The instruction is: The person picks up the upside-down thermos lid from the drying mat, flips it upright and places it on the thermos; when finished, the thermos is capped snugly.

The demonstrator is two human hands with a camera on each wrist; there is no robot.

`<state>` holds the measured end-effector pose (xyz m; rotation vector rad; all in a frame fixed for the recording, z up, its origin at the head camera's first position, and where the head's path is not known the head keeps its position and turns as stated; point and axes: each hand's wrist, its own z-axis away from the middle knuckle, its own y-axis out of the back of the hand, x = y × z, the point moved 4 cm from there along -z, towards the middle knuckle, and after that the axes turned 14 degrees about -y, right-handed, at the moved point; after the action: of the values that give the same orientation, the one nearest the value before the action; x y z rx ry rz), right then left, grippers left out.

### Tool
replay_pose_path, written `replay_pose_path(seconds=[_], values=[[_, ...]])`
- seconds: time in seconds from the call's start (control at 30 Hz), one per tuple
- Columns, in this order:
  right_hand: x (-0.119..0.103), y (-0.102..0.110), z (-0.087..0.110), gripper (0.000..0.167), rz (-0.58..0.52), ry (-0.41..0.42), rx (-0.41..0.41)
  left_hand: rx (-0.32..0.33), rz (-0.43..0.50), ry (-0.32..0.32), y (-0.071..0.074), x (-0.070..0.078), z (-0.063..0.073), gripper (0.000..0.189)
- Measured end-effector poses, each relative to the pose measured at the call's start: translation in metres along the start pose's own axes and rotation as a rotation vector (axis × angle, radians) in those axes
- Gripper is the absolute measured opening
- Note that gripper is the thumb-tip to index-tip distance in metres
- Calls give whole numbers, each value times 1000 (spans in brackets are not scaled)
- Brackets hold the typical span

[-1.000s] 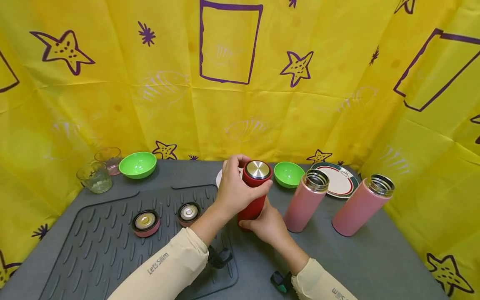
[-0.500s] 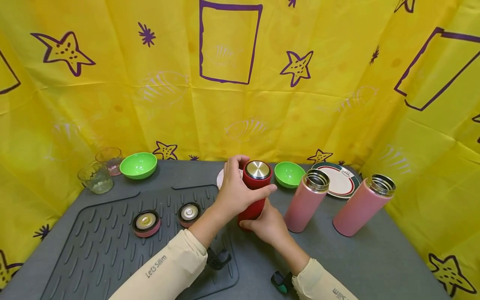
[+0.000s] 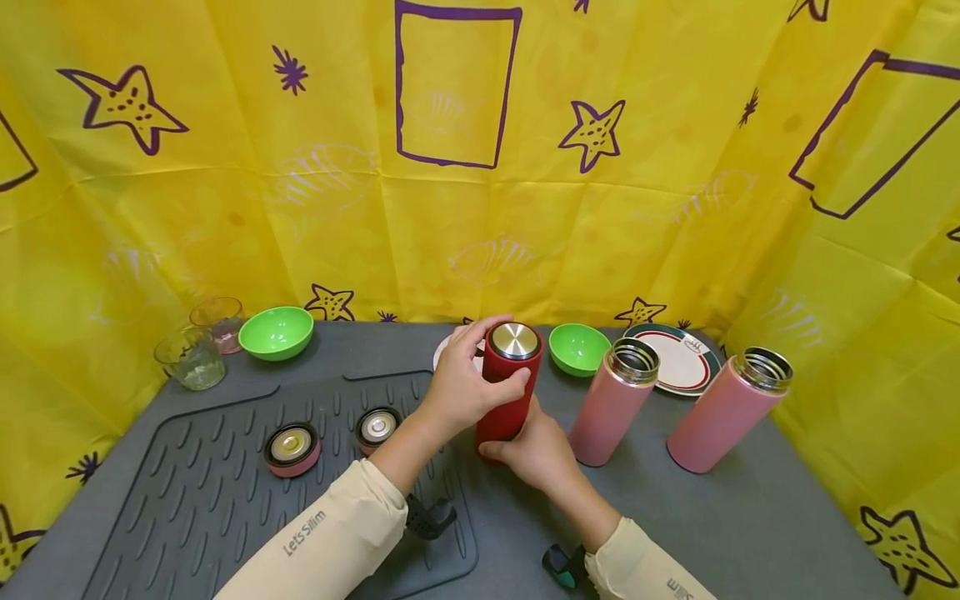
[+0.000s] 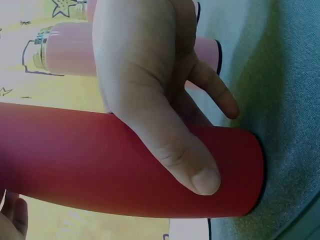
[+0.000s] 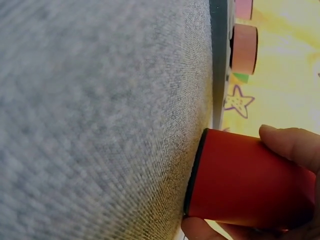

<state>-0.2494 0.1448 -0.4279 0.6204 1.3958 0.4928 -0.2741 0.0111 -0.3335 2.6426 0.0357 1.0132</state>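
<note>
Fingers (image 3: 478, 330) of the left hand (image 3: 461, 390), curled round the top of the red bottle (image 3: 513, 410), have shifted leftward, apparently regripping with the cap (image 3: 515, 341) still on, while the right hand (image 3: 538, 452) holds its base on the table (image 3: 645, 525) near uncapped pink bottles (image 3: 609, 421).

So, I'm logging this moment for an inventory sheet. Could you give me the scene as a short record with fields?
Held item: red flask, upright, silver top in place
Upper grip: left hand
Lower grip: right hand
Open containers: pink flask and second pink flask, both upright, lidless
Loose lids: two pink lids, inner sides up
Under the lids: gray mat
Bowls: two green bowls
Glasses: two glasses, far left
Plates: dark-rimmed plate; another mostly hidden behind left hand
</note>
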Motion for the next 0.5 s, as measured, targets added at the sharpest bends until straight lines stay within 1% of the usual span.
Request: replay_pose_path(seconds=[0.07,0.13,0.27,0.33,0.4,0.5], values=[[0,0,0,70,2,2,-1,-19,35,8,0,-1,0,64],[0,1,-1,71,9,4,-3,-28,61,25,-1,-1,1,71],[0,1,-2,73,14,1,-12,-3,99,79,-4,1,2,85],[0,1,-2,73,14,-2,-14,22,86,91,-6,3,2,86],[0,1,-2,73,12,-7,-15,46,54,89,-7,5,1,82],[0,1,-2,73,16,-16,-14,60,1,78,-6,7,0,75]])
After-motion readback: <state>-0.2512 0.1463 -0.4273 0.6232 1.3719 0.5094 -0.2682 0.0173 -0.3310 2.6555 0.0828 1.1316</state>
